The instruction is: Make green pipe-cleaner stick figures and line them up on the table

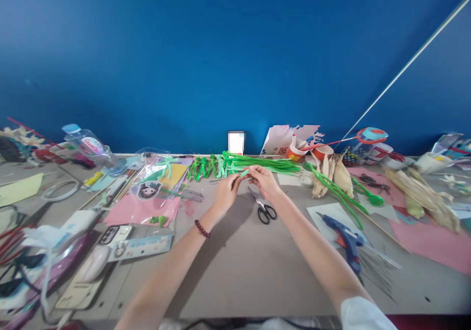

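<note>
A short light-green piece [244, 173], maybe chenille stem, sits between the fingertips of both my hands above the table. My left hand [227, 190], with a dark red bead bracelet [202, 228] at the wrist, pinches its left side. From the right, my right hand [263, 179] has its fingers closed on the other side. Just below the hands lie black-handled scissors [263, 209], blades pointing up and left. Behind them rests a bundle of long green chenille stems [268, 163], with several twisted green pieces [201, 167] to its left.
On the left are a pink sheet [125, 209] under clear plastic, a phone [112, 234], a mouse [94, 263] and a bottle [88, 142]. A blue glue gun [344, 239], corn husks [340, 177] and paper cups [295, 151] stand or lie on the right. A blue wall [221, 65] rises behind.
</note>
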Demonstrator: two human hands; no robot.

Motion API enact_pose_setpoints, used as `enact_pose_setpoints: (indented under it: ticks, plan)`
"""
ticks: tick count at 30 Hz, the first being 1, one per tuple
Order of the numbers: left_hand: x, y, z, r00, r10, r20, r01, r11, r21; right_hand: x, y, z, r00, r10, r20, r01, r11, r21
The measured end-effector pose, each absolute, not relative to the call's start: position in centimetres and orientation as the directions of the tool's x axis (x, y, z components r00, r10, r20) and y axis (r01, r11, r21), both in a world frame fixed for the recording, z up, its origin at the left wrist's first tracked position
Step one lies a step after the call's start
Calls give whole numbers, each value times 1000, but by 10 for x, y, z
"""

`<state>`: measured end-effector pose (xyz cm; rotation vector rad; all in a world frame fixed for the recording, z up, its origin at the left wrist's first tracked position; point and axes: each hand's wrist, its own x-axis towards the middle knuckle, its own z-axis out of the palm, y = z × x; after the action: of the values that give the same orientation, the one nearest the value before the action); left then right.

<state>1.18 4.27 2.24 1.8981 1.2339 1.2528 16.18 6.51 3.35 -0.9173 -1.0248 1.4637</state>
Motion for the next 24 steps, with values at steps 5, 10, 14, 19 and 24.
enact_pose_setpoints:
  ticks: [5, 10, 14, 19, 24]
  plan:
    - [12, 42, 15, 120, 894, 433, 512, -429, 744, 169, 68, 34, -92, 993, -71, -352, -99, -931]
    - [11, 49, 9, 82, 912, 401, 406, -398, 822, 178, 75, 32, -46, 996, -77, -400, -89, -912]
    - [10, 54, 9, 6, 985, 175, 162, -173, 971, 183, 79, 31, -38, 998, -59, -395, -69, -916]
    - [10, 59, 3, -15, 999, -32, -51, 31, 998, 187, 81, 28, -24, 999, -47, -384, -52, -922]
    - [6, 63, -7, 2, 1000, 18, 10, -18, 1000, 190, 84, 25, 11, 998, -61, -389, -52, -920]
